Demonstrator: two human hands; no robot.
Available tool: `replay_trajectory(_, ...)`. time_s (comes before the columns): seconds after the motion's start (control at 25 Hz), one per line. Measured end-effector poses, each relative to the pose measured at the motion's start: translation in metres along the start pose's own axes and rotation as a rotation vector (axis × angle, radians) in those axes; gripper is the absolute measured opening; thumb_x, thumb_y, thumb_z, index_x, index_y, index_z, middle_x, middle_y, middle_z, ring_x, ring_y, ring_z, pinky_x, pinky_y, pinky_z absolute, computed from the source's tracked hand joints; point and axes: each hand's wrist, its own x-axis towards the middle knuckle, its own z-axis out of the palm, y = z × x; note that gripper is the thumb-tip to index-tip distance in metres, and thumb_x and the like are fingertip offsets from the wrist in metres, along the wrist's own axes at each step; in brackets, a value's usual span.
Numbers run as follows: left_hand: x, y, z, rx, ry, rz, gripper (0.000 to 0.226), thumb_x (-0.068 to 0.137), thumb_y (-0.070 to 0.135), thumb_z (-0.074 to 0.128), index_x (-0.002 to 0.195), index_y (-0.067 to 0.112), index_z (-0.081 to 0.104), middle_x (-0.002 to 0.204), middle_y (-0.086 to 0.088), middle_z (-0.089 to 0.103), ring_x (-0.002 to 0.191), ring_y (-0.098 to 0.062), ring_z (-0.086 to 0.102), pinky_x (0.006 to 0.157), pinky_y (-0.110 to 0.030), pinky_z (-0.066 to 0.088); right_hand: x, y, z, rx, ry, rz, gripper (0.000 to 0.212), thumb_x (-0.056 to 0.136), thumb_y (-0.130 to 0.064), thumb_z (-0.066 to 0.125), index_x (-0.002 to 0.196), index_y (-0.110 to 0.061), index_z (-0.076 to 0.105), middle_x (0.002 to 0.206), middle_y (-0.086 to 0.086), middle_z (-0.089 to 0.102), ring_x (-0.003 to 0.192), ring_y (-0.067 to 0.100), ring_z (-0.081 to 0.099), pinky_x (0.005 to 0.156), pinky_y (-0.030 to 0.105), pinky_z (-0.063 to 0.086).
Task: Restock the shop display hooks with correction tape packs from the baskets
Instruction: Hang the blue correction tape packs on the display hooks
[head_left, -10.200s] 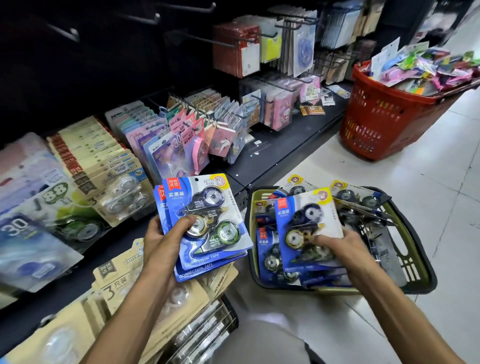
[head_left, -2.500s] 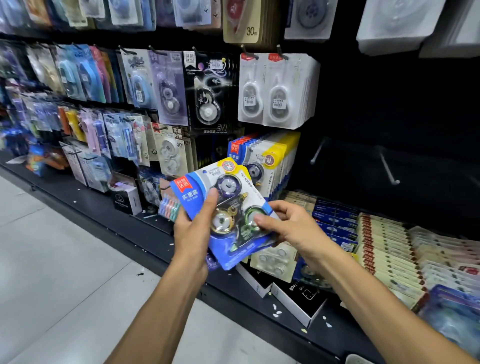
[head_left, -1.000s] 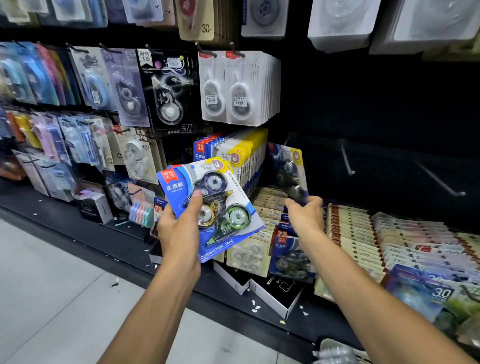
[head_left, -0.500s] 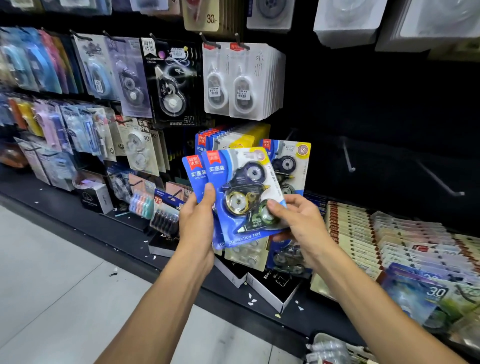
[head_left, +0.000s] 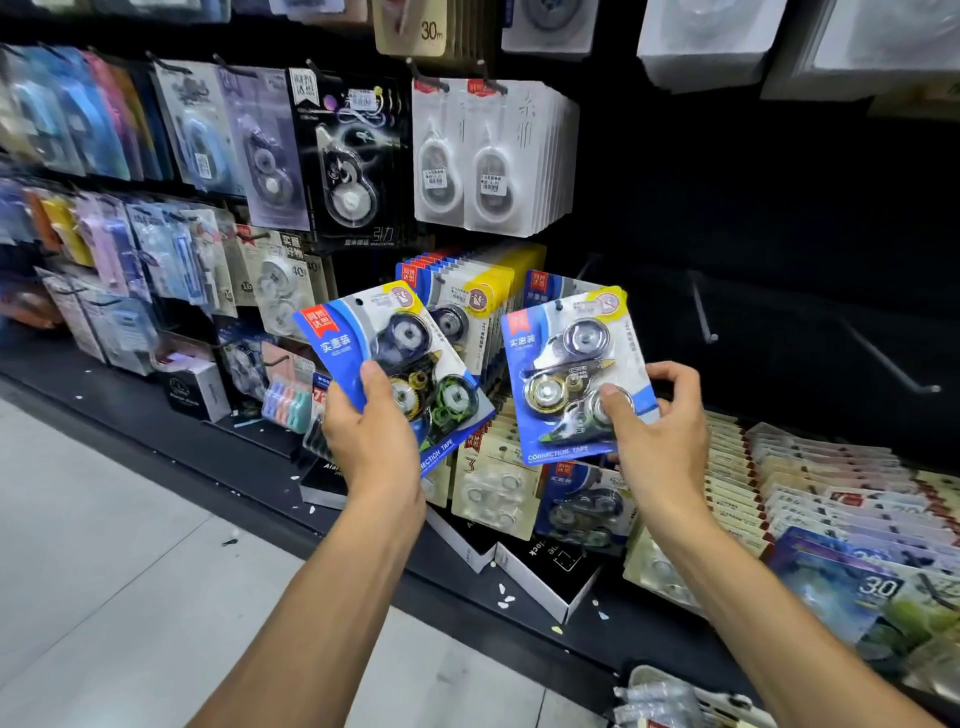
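Facing the display, one correction tape pack (head_left: 574, 374) is pinched by the right hand (head_left: 660, 436); a second pack (head_left: 395, 364) is gripped by the left hand (head_left: 371, 431).

Stationery shop — packs (head_left: 496, 156) on hooks (head_left: 702, 312)

Pack in left hand (head_left: 410, 364): blue/white card, red logo, yellow corner. Pack in right hand (head_left: 574, 374): same colours. Hanging packs (head_left: 498, 156): white. Backboard (head_left: 753, 197): black.

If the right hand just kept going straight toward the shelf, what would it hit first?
Probably the matching blue pack already hanging behind the pack that the right hand holds; depth is hard to judge here.
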Motion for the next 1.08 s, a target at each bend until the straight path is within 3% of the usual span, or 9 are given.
replay_trajectory(0.2, -0.004, -0.003, 0.001, 0.025, -0.064, -0.005, 0.031, 0.102, 0.042, 0.053, 0.129, 0.032, 0.064, 0.114, 0.002, 0.073, 0.104, -0.024, 0.071, 0.095, -0.053, 0.056, 0.045, 0.006, 0.018, -0.230, -0.001, 0.061, 0.033, 0.090, -0.031, 0.072, 0.111, -0.032, 0.046, 0.099, -0.004, 0.067, 0.079, 0.014, 0.063, 0.056, 0.035, 0.049)
replay_trajectory(0.36, -0.005, -0.005, 0.004, 0.023, -0.153, -0.068, 0.015, 0.102, 0.040, 0.056, 0.099, 0.036, 0.070, 0.105, 0.002, 0.076, 0.102, -0.028, 0.073, 0.094, -0.058, 0.056, 0.064, 0.011, 0.023, -0.295, -0.220, 0.258, 0.062, 0.092, -0.018, 0.070, 0.145, -0.028, 0.039, 0.130, -0.002, 0.054, 0.106, 0.027, 0.063, 0.082, 0.041, 0.057)
replay_trajectory(0.48, -0.008, -0.004, 0.009, 0.009, -0.261, -0.124, 0.018, 0.104, 0.036, 0.055, 0.097, 0.037, 0.071, 0.105, 0.003, 0.077, 0.105, -0.028, 0.072, 0.095, -0.056, 0.056, 0.038, 0.005, 0.018, -0.215, -0.293, 0.181, 0.048, 0.095, -0.037, 0.065, 0.139, -0.026, 0.049, 0.140, 0.000, 0.053, 0.120, 0.024, 0.057, 0.096, 0.038, 0.048)
replay_trajectory(0.6, -0.015, -0.002, 0.015, -0.044, -0.356, -0.191, 0.016, 0.105, 0.033, 0.053, 0.106, 0.028, 0.068, 0.102, 0.004, 0.078, 0.096, -0.021, 0.074, 0.086, -0.045, 0.061, 0.003, -0.009, 0.009, 0.238, -0.622, 0.236, 0.027, 0.091, -0.035, 0.067, 0.112, -0.018, 0.064, 0.107, 0.005, 0.074, 0.073, 0.023, 0.071, 0.065, 0.033, 0.060)
replay_trajectory(0.72, -0.020, -0.003, 0.018, 0.001, -0.425, -0.160, 0.014, 0.105, 0.030, 0.054, 0.104, 0.023, 0.066, 0.094, 0.005, 0.077, 0.086, -0.016, 0.074, 0.073, -0.036, 0.061, -0.004, -0.008, 0.003, 0.322, -0.600, 0.206, 0.018, 0.092, -0.014, 0.068, 0.108, -0.009, 0.061, 0.088, 0.010, 0.073, 0.044, 0.017, 0.059, 0.040, 0.024, 0.047)
replay_trajectory(0.8, -0.018, -0.004, 0.012, 0.271, -0.454, -0.010, 0.013, 0.102, 0.034, 0.058, 0.107, 0.024, 0.065, 0.096, 0.007, 0.073, 0.094, -0.020, 0.071, 0.085, -0.044, 0.059, -0.001, -0.005, 0.001, 0.332, -0.473, 0.179, 0.013, 0.094, -0.012, 0.066, 0.105, -0.010, 0.059, 0.089, 0.009, 0.072, 0.043, 0.015, 0.058, 0.041, 0.024, 0.047)
replay_trajectory(0.88, -0.015, -0.007, 0.003, 0.715, -0.517, 0.175, 0.039, 0.098, 0.045, 0.060, 0.132, 0.026, 0.057, 0.123, 0.007, 0.066, 0.115, -0.023, 0.063, 0.102, -0.047, 0.050, 0.006, -0.001, -0.004, 0.297, -0.348, 0.185, 0.010, 0.096, -0.015, 0.065, 0.103, -0.014, 0.059, 0.091, 0.007, 0.071, 0.048, 0.014, 0.058, 0.044, 0.024, 0.048)
replay_trajectory(0.96, -0.016, -0.010, -0.004, 1.061, -0.579, 0.289, 0.070, 0.096, 0.055, 0.057, 0.156, 0.027, 0.033, 0.156, 0.002, 0.042, 0.142, -0.025, 0.041, 0.116, -0.046, 0.037, 0.014, 0.005, -0.013, 0.171, -0.265, 0.170, 0.007, 0.097, -0.023, 0.065, 0.101, -0.022, 0.059, 0.092, 0.004, 0.072, 0.054, 0.013, 0.057, 0.048, 0.023, 0.046)
replay_trajectory(1.08, -0.016, -0.013, -0.004, 1.286, -0.617, 0.335, 0.094, 0.091, 0.068, 0.055, 0.163, 0.029, 0.008, 0.169, -0.001, 0.018, 0.153, -0.027, 0.021, 0.120, -0.049, 0.028, 0.015, 0.007, -0.020, 0.050, -0.239, 0.118, 0.008, 0.095, -0.035, 0.065, 0.099, -0.030, 0.060, 0.093, 0.000, 0.073, 0.060, 0.009, 0.057, 0.054, 0.024, 0.044)
